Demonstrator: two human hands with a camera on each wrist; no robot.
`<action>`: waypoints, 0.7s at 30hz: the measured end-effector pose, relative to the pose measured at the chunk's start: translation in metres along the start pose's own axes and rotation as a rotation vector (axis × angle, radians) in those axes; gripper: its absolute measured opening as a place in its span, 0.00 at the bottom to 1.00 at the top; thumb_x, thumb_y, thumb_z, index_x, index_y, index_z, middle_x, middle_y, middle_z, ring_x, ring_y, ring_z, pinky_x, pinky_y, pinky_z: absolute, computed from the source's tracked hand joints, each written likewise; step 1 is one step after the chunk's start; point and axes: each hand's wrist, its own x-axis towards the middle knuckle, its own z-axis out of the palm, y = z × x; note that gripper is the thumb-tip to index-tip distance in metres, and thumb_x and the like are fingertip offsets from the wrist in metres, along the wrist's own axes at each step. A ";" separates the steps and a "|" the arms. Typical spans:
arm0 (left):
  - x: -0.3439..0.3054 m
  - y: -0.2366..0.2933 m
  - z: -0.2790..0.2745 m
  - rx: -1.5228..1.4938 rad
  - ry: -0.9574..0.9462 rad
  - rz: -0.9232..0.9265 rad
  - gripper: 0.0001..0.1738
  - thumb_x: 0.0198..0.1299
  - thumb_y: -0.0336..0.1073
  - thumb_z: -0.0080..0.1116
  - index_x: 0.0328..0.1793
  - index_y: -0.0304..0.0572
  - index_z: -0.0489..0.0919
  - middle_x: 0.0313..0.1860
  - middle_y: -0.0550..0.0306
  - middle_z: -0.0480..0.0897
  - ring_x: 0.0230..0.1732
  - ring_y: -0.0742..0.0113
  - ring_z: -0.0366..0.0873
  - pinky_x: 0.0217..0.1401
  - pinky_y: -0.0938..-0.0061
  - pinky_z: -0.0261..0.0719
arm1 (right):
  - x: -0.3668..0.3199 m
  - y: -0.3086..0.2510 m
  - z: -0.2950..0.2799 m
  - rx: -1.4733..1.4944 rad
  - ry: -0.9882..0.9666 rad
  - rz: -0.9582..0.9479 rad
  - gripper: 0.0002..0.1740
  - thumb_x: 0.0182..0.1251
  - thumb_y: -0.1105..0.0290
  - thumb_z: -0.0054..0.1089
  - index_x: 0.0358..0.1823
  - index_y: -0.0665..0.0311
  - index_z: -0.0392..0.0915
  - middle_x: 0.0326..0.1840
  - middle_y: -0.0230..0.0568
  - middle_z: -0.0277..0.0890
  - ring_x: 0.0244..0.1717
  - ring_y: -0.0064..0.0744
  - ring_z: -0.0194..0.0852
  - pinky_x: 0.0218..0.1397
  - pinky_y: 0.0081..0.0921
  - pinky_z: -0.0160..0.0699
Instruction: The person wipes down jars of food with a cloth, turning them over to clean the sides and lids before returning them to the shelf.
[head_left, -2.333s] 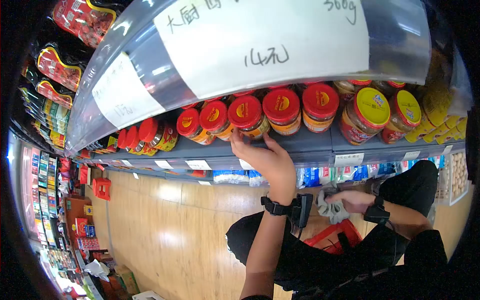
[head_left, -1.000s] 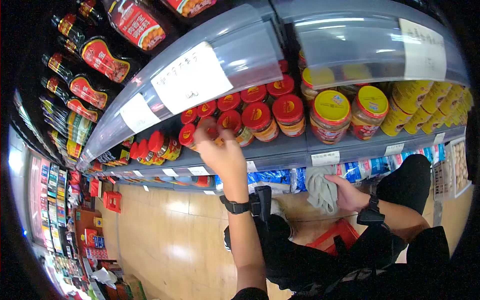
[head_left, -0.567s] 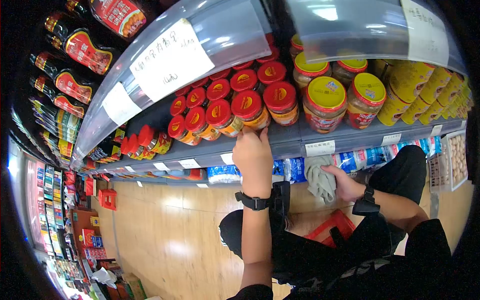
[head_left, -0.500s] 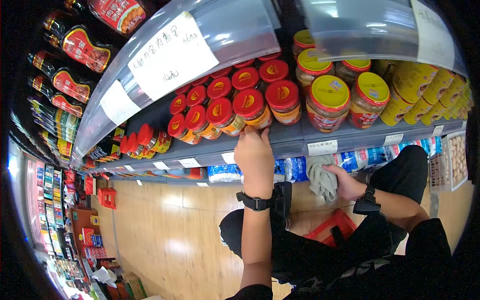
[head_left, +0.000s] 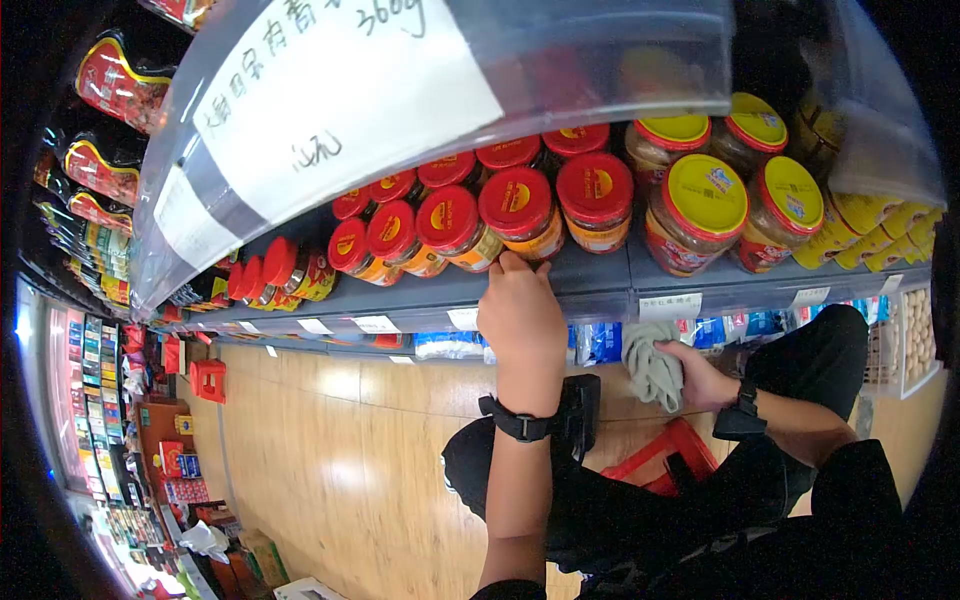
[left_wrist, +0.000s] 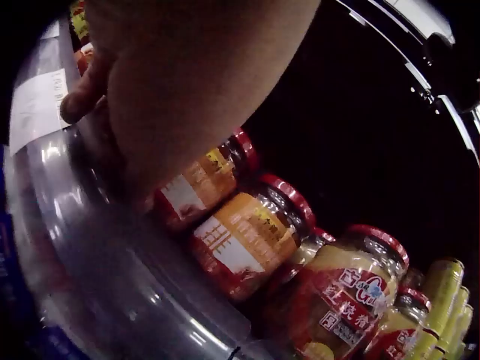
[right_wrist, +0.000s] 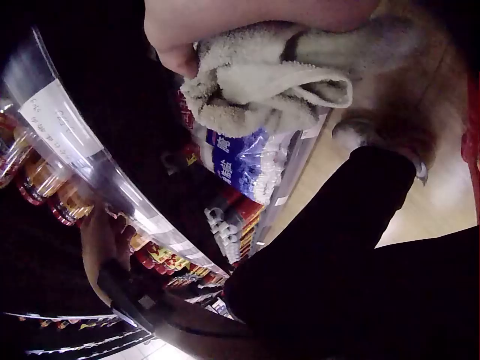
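Several red-lidded sauce jars with orange labels stand in rows on the grey shelf (head_left: 590,285). My left hand (head_left: 522,315) is at the front of one of these sauce jars (head_left: 520,205), fingertips right at its base. From here the back of the hand hides most of its fingers, and I cannot tell how they lie. In the left wrist view, the hand (left_wrist: 187,75) covers part of the jar row, beside a sauce jar (left_wrist: 255,236). Low in front of the shelf, my right hand (head_left: 708,380) grips a crumpled grey-green cloth (head_left: 655,368), also large in the right wrist view.
Larger yellow-lidded jars (head_left: 704,200) and yellow cans (head_left: 880,240) stand to the right. A clear curved shelf front with a handwritten price card (head_left: 330,90) overhangs the jars. Blue packets (head_left: 600,342) lie below, and a red basket (head_left: 665,455) sits on the floor.
My left hand was farther left over the jars one second ago, then came right to this jar's base and stayed. The view has moved closer to the clear shelf front. The cloth remains in my right hand.
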 end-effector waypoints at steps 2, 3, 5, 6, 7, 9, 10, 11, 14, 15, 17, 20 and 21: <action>0.001 -0.001 0.000 0.001 -0.019 -0.016 0.16 0.63 0.43 0.63 0.43 0.35 0.76 0.39 0.39 0.84 0.40 0.36 0.82 0.40 0.50 0.80 | 0.002 0.002 -0.002 -0.013 -0.002 -0.012 0.24 0.75 0.56 0.52 0.63 0.64 0.73 0.56 0.43 0.82 0.53 0.39 0.84 0.59 0.37 0.83; 0.003 0.000 -0.002 0.001 -0.021 -0.019 0.16 0.63 0.43 0.63 0.43 0.35 0.76 0.39 0.39 0.84 0.40 0.36 0.82 0.40 0.50 0.80 | 0.003 0.002 -0.003 -0.026 -0.004 -0.025 0.24 0.75 0.56 0.51 0.63 0.64 0.73 0.56 0.42 0.82 0.53 0.39 0.84 0.58 0.37 0.83; 0.004 0.001 -0.006 0.003 -0.066 -0.015 0.21 0.61 0.47 0.66 0.40 0.34 0.77 0.35 0.37 0.84 0.38 0.35 0.83 0.39 0.49 0.81 | 0.002 0.003 -0.005 -0.023 -0.004 -0.014 0.24 0.75 0.56 0.51 0.63 0.64 0.73 0.56 0.42 0.82 0.53 0.39 0.84 0.58 0.37 0.83; 0.006 0.002 -0.007 0.002 -0.069 -0.017 0.21 0.61 0.47 0.66 0.40 0.34 0.77 0.35 0.37 0.84 0.38 0.35 0.83 0.39 0.49 0.81 | 0.002 0.003 -0.006 -0.021 -0.007 -0.008 0.24 0.75 0.56 0.51 0.63 0.64 0.73 0.56 0.42 0.82 0.53 0.39 0.84 0.57 0.37 0.83; 0.007 0.002 -0.009 0.017 -0.079 -0.021 0.23 0.60 0.50 0.67 0.40 0.34 0.75 0.35 0.38 0.84 0.37 0.37 0.84 0.36 0.52 0.82 | 0.002 0.004 -0.008 -0.020 -0.005 -0.006 0.24 0.75 0.56 0.51 0.63 0.64 0.73 0.56 0.42 0.82 0.53 0.39 0.84 0.57 0.37 0.83; 0.008 0.003 -0.010 0.031 -0.090 -0.027 0.26 0.58 0.52 0.68 0.40 0.34 0.74 0.36 0.40 0.83 0.35 0.38 0.85 0.34 0.54 0.83 | 0.004 0.007 -0.013 -0.007 -0.056 0.009 0.23 0.75 0.57 0.51 0.63 0.64 0.73 0.56 0.42 0.82 0.53 0.38 0.84 0.57 0.37 0.83; 0.008 0.004 -0.010 0.028 -0.085 -0.035 0.26 0.58 0.52 0.68 0.40 0.34 0.74 0.35 0.39 0.84 0.34 0.38 0.85 0.34 0.54 0.83 | 0.004 0.008 -0.015 -0.013 -0.054 0.010 0.23 0.75 0.57 0.51 0.63 0.64 0.73 0.56 0.42 0.82 0.53 0.38 0.84 0.57 0.37 0.83; 0.009 0.004 -0.010 0.025 -0.078 -0.040 0.26 0.59 0.53 0.68 0.39 0.34 0.74 0.34 0.39 0.84 0.33 0.38 0.85 0.33 0.54 0.83 | 0.005 0.008 -0.015 -0.004 -0.044 0.012 0.23 0.75 0.57 0.51 0.63 0.64 0.73 0.56 0.42 0.82 0.53 0.38 0.84 0.57 0.36 0.83; 0.008 0.003 -0.007 0.026 -0.040 -0.021 0.26 0.59 0.53 0.67 0.39 0.34 0.74 0.32 0.39 0.84 0.33 0.37 0.85 0.33 0.54 0.83 | 0.001 0.006 -0.009 -0.003 -0.034 0.014 0.23 0.75 0.57 0.52 0.62 0.64 0.73 0.55 0.42 0.82 0.52 0.38 0.84 0.57 0.36 0.83; 0.008 0.002 -0.006 0.024 -0.041 -0.018 0.26 0.59 0.53 0.67 0.39 0.34 0.74 0.32 0.39 0.84 0.33 0.37 0.85 0.33 0.54 0.83 | -0.001 0.006 -0.007 -0.008 -0.036 0.011 0.23 0.75 0.57 0.52 0.62 0.64 0.73 0.55 0.41 0.82 0.52 0.37 0.84 0.57 0.36 0.84; 0.007 0.001 -0.004 0.033 -0.013 -0.007 0.26 0.59 0.53 0.67 0.38 0.34 0.74 0.31 0.38 0.84 0.33 0.37 0.84 0.32 0.53 0.83 | 0.001 0.009 -0.010 0.005 -0.020 0.023 0.23 0.74 0.57 0.52 0.63 0.64 0.73 0.55 0.41 0.82 0.51 0.37 0.84 0.57 0.35 0.84; 0.007 0.001 -0.004 0.030 -0.011 -0.022 0.25 0.59 0.52 0.68 0.38 0.35 0.74 0.30 0.38 0.84 0.32 0.37 0.84 0.33 0.53 0.83 | 0.002 0.011 -0.011 0.006 -0.008 0.026 0.24 0.74 0.58 0.53 0.64 0.64 0.72 0.55 0.41 0.82 0.51 0.36 0.85 0.56 0.34 0.84; 0.007 0.001 -0.003 0.028 -0.009 -0.020 0.25 0.59 0.52 0.68 0.38 0.35 0.74 0.30 0.38 0.84 0.32 0.37 0.84 0.33 0.53 0.83 | 0.001 0.011 -0.010 -0.004 -0.008 0.017 0.24 0.73 0.58 0.54 0.64 0.64 0.72 0.55 0.41 0.82 0.51 0.35 0.85 0.56 0.34 0.84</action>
